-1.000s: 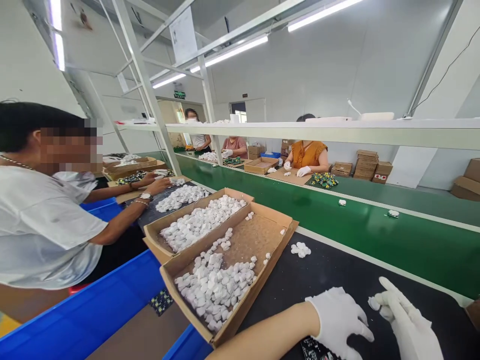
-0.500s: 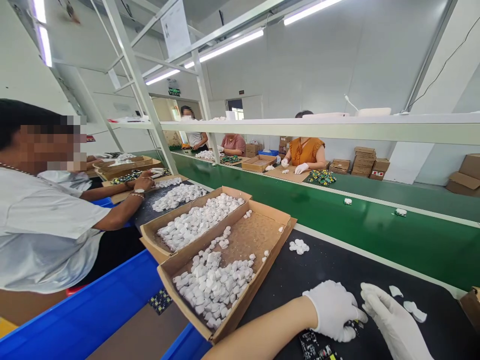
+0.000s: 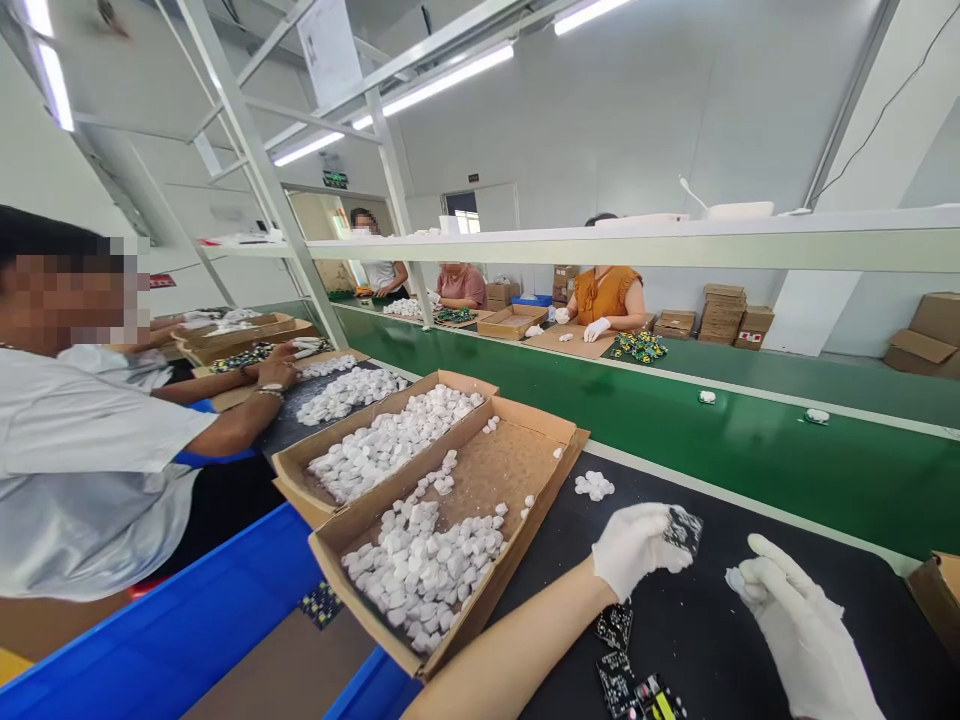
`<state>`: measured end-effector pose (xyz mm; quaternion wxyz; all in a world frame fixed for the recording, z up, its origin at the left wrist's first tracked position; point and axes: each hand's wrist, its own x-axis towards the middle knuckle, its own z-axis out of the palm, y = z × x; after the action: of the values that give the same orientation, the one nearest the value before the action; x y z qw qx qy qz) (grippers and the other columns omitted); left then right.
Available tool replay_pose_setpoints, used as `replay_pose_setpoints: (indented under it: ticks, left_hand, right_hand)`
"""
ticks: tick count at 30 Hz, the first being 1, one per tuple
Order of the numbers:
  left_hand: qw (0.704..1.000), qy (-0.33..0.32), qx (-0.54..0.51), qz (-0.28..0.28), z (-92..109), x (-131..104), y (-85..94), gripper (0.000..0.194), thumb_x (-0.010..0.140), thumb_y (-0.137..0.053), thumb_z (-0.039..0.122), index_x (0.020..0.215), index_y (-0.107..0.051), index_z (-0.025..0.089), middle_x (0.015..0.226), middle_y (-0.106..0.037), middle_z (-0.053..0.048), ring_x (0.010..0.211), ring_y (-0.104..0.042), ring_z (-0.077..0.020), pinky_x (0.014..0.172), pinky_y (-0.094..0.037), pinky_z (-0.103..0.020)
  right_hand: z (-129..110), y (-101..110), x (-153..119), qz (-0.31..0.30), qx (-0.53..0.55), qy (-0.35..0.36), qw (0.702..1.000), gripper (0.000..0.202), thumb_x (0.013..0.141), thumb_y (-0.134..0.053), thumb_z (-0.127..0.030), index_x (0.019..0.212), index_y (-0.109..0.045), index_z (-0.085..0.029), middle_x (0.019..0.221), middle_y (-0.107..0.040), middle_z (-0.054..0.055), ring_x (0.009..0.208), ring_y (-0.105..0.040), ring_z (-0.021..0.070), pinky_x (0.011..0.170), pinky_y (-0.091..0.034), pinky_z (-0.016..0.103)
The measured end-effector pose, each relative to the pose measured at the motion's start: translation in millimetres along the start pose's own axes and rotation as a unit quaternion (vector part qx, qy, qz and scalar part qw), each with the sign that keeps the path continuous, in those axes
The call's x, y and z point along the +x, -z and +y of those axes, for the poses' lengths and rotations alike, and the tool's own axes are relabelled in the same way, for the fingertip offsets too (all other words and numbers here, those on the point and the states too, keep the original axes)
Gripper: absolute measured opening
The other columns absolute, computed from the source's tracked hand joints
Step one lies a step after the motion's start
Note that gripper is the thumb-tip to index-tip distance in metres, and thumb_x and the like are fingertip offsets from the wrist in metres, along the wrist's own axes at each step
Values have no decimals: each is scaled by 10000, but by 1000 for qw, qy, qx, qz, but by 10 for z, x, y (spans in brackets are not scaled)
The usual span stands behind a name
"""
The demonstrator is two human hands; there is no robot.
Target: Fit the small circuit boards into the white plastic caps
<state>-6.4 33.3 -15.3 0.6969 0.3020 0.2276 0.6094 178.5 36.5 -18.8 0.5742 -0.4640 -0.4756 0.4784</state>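
Observation:
My left hand (image 3: 636, 550), in a white glove, grips a small black circuit board (image 3: 684, 532) by its edge above the black mat. To the right of it, my gloved right hand (image 3: 799, 620) pinches a thin white piece (image 3: 736, 580) between thumb and fingers. The two hands are apart. Below my left wrist lie several black circuit boards (image 3: 616, 672), some with yellow and green parts, running off the bottom edge. A small heap of white pieces (image 3: 595, 486) sits on the mat beyond my left hand.
Two cardboard trays (image 3: 555, 425) of white pieces stand to the left. Behind the mat runs a green conveyor belt (image 3: 750, 455) carrying boards topped with white pieces (image 3: 817, 416). A blue bin (image 3: 187, 610) is at lower left. A co-worker (image 3: 97, 430) sits at left; others work across the belt.
My left hand has risen from the mat with a circuit board. My right hand has turned and now pinches a white piece; the loose ones beside it no longer show. Boards on the belt moved right.

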Motion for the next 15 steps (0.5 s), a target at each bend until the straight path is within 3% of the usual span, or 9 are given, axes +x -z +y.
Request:
replay_pose_setpoints:
  ticks: [7, 11, 15]
  left_hand:
    - [991, 49, -129, -4, 92, 75, 119, 257, 716, -632, 345, 819, -584, 114, 733, -625, -42, 652, -604, -117, 697, -475, -259]
    - [990, 49, -129, -32, 87, 20, 51, 234, 718, -643, 300, 855, -578, 121, 714, -597, -33, 639, -589, -122, 674, -465, -264]
    - [995, 22, -67, -71, 15, -36, -21, 325, 707, -657, 263, 989, -546, 147, 680, -530, -1, 610, -553, -127, 627, -452, -292]
  right_hand:
    - [-73, -65, -75, -57, 46, -58, 996, 513, 670, -651, -413, 1144, -573, -236, 827, -641, 39, 841, -616, 237, 766, -532, 402]
    - [-65, -101, -120, -54, 56, -121, 990, 506, 603, -720, -450, 1032, -635, -196, 991, -645, 76, 970, -585, 259, 749, -531, 315]
    - [-86, -140, -197, -69, 87, -102, 989, 401, 652, -682, -500, 875, -680, -167, 758, -631, 56, 750, -582, 199, 648, -515, 285]
